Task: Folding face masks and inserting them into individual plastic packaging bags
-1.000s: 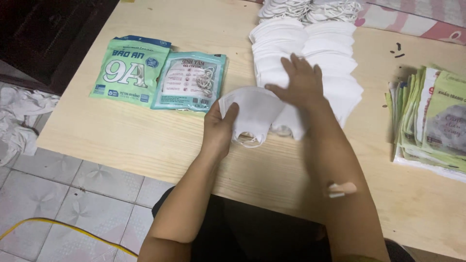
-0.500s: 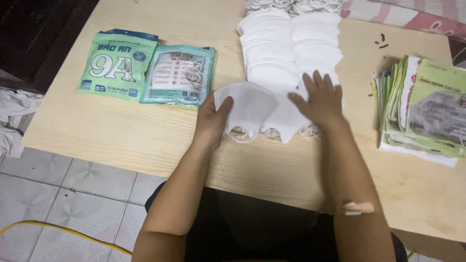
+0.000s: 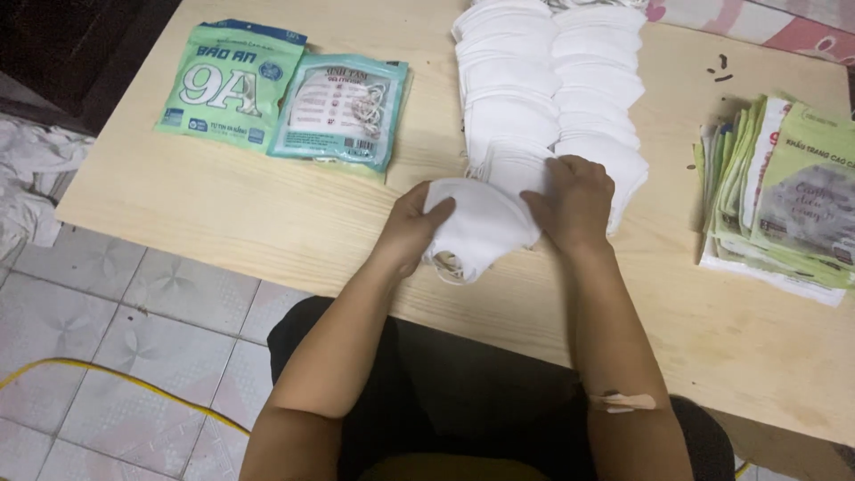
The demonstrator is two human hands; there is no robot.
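Observation:
Both of my hands hold a small stack of white folded face masks (image 3: 481,227) just above the wooden table's near part. My left hand (image 3: 411,227) grips the stack's left end, thumb on top. My right hand (image 3: 574,200) grips its right end, fingers curled over the edge. Elastic ear loops hang from the stack's lower edge. Right behind my hands, two long overlapping rows of white masks (image 3: 552,80) run toward the far edge of the table.
Two sealed packets lie at the far left: a green one (image 3: 230,85) and a teal one (image 3: 340,111). A pile of empty green-and-white pouches (image 3: 784,196) sits at the right. The pale wooden table (image 3: 249,214) ends above a tiled floor; crumpled white cloth (image 3: 31,191) lies left.
My right hand has come back from the row of masks to the stack, and both hands now grip the stack together. The camera view has shifted slightly.

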